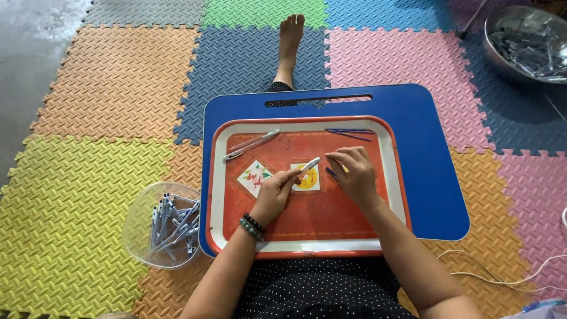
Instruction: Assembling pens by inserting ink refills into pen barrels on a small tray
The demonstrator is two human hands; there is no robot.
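1. Centrally, the left hand pinches a short white pen barrel between thumb and forefinger, the barrel tilted up toward the far right over the orange tray
2. The barrel looks slim, pale and plastic, its far tip close to the right hand
3. The right hand's fingers are curled narrow, and a thin blue refill shows under them; whether they grip it I cannot tell
4. Two more blue refills lie at the tray's far right edge, and a finished white pen lies at its far left
5. The tray rests on a blue lap board across the person's lap
6. To the near left, a clear bowl on the foam mat holds many pens; a metal bowl of parts sits at the far right
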